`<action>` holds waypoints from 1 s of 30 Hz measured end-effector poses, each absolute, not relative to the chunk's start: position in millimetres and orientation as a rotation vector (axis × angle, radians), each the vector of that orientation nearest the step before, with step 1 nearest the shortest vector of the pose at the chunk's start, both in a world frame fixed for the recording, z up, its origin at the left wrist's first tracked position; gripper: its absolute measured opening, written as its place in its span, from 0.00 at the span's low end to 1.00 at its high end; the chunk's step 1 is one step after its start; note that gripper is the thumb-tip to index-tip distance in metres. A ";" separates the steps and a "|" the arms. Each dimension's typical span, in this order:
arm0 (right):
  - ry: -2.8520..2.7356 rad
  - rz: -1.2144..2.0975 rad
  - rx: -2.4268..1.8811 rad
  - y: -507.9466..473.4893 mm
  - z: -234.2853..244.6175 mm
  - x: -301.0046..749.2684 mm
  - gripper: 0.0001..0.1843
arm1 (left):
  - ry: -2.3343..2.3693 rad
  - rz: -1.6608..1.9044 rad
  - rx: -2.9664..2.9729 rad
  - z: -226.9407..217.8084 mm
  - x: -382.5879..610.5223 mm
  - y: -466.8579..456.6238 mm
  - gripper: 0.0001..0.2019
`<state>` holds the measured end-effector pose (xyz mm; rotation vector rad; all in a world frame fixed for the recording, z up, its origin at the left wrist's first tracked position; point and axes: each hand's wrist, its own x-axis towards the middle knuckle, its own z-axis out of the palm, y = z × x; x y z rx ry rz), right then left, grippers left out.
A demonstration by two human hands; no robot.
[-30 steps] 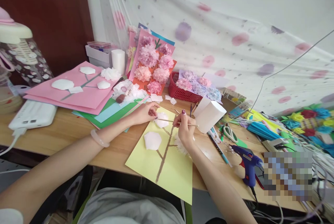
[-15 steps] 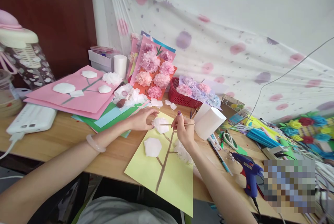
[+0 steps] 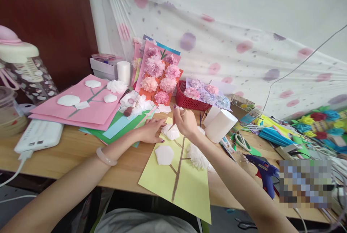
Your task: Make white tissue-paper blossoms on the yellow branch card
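Observation:
A yellow sheet (image 3: 159, 177) lies in front of me with a brown branch (image 3: 178, 175) painted on it. Near its top left sits a white paper flower (image 3: 171, 133). My right hand (image 3: 187, 121) is closed around a thin wooden stick (image 3: 171, 126), whose lower end points down at this flower. My left hand (image 3: 151, 130) rests just left of the flower, fingers stretched and apart, holding nothing. Below it is a flat white paper polygon (image 3: 164, 155). A fluffy white flower (image 3: 199, 156) lies right of the branch, partly behind my right forearm.
Left are pink sheets (image 3: 54, 113), a power bank (image 3: 40, 135) and a bottle (image 3: 32, 77). A paper roll (image 3: 221, 126), a red basket (image 3: 187, 100) and pink paper flowers (image 3: 155, 66) stand behind. To the right are scissors (image 3: 242, 142) and a blue glue gun (image 3: 264, 169).
The stick has swung from lying level to pointing down at the flower. My right hand has risen and turned. My left fingers have flattened beside the flower. The whole view has shifted slightly.

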<state>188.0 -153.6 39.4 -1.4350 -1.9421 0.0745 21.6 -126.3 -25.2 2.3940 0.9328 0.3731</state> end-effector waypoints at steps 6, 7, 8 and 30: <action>-1.708 0.243 -1.325 -174.5 48.0 214.9 0.35 | 0.942 0.362 2.393 -25.5 22.5 -127.4 0.45; -1.675 0.268 -1.309 -177.4 48.0 218.1 0.36 | 0.947 0.360 2.390 -25.6 22.9 -127.5 0.45; -1.640 0.295 -1.292 -180.0 47.7 220.9 0.36 | 0.952 0.355 2.388 -25.2 23.0 -127.6 0.45; -2.050 -0.435 -0.813 -197.7 -9.4 302.7 0.14 | 1.950 0.764 2.418 19.8 -33.8 -23.8 0.11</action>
